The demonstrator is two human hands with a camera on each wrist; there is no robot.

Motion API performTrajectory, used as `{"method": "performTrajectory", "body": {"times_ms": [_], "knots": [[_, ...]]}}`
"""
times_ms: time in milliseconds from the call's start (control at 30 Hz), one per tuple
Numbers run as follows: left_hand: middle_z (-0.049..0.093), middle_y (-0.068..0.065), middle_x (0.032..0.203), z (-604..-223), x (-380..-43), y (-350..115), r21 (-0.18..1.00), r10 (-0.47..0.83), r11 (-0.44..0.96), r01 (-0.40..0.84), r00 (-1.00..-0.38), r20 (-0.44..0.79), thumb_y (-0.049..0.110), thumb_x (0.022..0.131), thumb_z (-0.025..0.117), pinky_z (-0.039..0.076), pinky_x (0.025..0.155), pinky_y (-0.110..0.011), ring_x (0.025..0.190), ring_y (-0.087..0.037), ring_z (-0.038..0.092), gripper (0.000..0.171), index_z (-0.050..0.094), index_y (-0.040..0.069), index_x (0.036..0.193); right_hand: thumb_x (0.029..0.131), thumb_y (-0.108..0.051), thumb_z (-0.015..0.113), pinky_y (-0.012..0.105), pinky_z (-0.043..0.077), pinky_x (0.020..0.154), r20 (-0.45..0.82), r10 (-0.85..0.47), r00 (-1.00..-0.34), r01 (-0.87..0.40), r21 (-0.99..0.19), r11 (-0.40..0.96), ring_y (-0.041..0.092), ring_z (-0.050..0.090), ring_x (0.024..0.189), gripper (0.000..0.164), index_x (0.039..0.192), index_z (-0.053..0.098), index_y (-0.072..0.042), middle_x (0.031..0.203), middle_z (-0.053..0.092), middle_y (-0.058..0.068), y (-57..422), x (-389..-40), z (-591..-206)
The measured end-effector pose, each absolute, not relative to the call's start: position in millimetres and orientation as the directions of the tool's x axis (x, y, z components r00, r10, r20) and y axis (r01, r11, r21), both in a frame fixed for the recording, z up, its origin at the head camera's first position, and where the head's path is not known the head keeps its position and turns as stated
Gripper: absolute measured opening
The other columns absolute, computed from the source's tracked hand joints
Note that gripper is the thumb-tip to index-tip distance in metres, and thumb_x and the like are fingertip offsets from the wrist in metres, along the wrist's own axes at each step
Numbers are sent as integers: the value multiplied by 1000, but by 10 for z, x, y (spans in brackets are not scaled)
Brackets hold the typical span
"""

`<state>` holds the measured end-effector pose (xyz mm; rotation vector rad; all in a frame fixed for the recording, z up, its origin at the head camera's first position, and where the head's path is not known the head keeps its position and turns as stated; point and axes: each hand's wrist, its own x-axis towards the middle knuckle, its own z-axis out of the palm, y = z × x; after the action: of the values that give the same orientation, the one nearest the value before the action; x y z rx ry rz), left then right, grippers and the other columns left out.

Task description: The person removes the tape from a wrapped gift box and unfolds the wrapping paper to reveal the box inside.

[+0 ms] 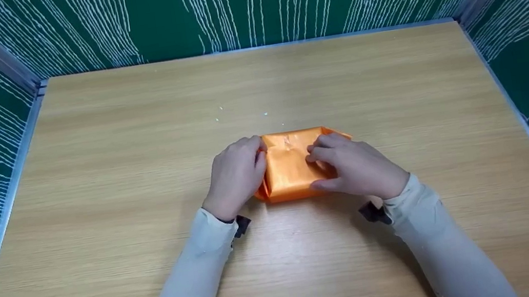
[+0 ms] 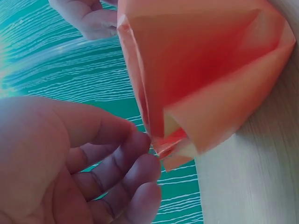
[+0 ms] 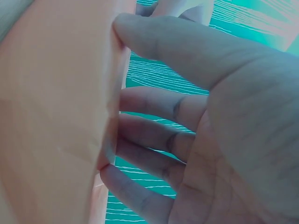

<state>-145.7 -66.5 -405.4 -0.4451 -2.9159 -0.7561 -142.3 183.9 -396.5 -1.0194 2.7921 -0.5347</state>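
An orange paper-wrapped package (image 1: pixel 290 168) lies on the table between both hands. My left hand (image 1: pixel 236 177) is at its left end, pinching the edge of the folded paper between thumb and fingertips. In the left wrist view that end of the orange wrapping paper (image 2: pixel 252 93) gapes, with loose flaps and a deep inner fold. My right hand (image 1: pixel 357 166) rests its fingertips and thumb on the top face toward the right side, the fingers only slightly bent. The right wrist view shows those fingertips (image 3: pixel 128 100) against the smooth orange surface. Whatever the paper covers is hidden.
The wooden table (image 1: pixel 136 120) carries a few tiny white specks (image 1: pixel 266 113) beyond the package. Green walls with white lines (image 1: pixel 254 5) rise at the back and both sides, with blue edging (image 1: pixel 16 183) along the table.
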Motion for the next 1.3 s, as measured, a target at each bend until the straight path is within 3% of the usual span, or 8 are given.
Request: {"method": "performTrajectory", "body": {"times_ms": [100, 300, 467, 600, 867, 1067, 1200, 1300], "knots": [[67, -3, 87, -4061, -1459, -670, 461, 268, 831, 312, -950, 159, 12, 102, 58, 53, 70, -37, 76, -20, 62, 15, 71, 9, 95, 86, -38, 85, 37, 50, 70, 2, -641, -768, -596, -370, 713, 23, 54, 99, 45, 118, 74, -9, 118, 62, 8, 1840, -1423, -3964], [60, -6, 98, -4056, -1472, -696, 512, 252, 823, 248, -966, 64, 8, 98, 62, 53, 79, -36, 84, -23, 58, 10, 69, 7, 105, 86, -39, 85, 43, 55, 81, -21, -635, -772, -582, -379, 720, 27, 56, 107, 47, 120, 73, -9, 125, 63, 11, 1834, -1427, -3953], [59, -10, 104, -4053, -1480, -726, 524, 257, 818, 237, -966, 36, -1, 98, 60, 55, 86, -36, 91, -25, 61, 18, 68, 4, 113, 86, -39, 85, 40, 53, 73, -18, -637, -771, -584, -380, 717, 24, 55, 104, 46, 119, 73, -9, 123, 62, 9, 1833, -1421, -3948], [61, -11, 104, -4048, -1486, -747, 517, 263, 820, 247, -964, 43, -1, 99, 58, 56, 86, -38, 90, -27, 63, 18, 68, 4, 113, 85, -36, 86, 36, 46, 64, 10, -645, -764, -599, -385, 703, 22, 53, 99, 44, 117, 73, -8, 117, 62, 7, 1838, -1417, -3954], [63, -11, 108, -4032, -1503, -807, 524, 236, 828, 201, -972, 0, -2, 99, 57, 56, 86, -38, 91, -26, 63, 24, 66, 4, 120, 85, -36, 86, 36, 46, 65, 10, -641, -767, -595, -386, 705, 22, 53, 100, 44, 117, 73, -8, 117, 62, 7, 1843, -1403, -3951], [62, -8, 100, -3999, -1510, -858, 511, 180, 847, 148, -983, -15, 3, 97, 58, 54, 78, -37, 84, -25, 60, 23, 66, 4, 118, 85, -37, 86, 39, 48, 68, -2, -640, -768, -590, -385, 710, 24, 55, 103, 47, 119, 73, -8, 121, 62, 8, 1835, -1408, -3957], [64, -8, 101, -3986, -1508, -881, 458, 162, 877, 144, -987, -1, 11, 99, 60, 55, 75, -40, 88, -27, 62, 21, 68, 5, 117, 86, -38, 86, 38, 47, 67, -8, -639, -769, -589, -380, 713, 24, 54, 102, 47, 119, 73, -8, 120, 61, 8, 1837, -1414, -3960], [65, -12, 108, -3993, -1514, -920, 394, 137, 914, 99, -988, -68, 15, 99, 62, 56, 79, -44, 95, -30, 63, 26, 68, 5, 122, 87, -38, 85, 37, 47, 67, -9, -641, -768, -591, -377, 713, 24, 53, 102, 46, 119, 73, -8, 119, 61, 8, 1840, -1418, -3963]]}}
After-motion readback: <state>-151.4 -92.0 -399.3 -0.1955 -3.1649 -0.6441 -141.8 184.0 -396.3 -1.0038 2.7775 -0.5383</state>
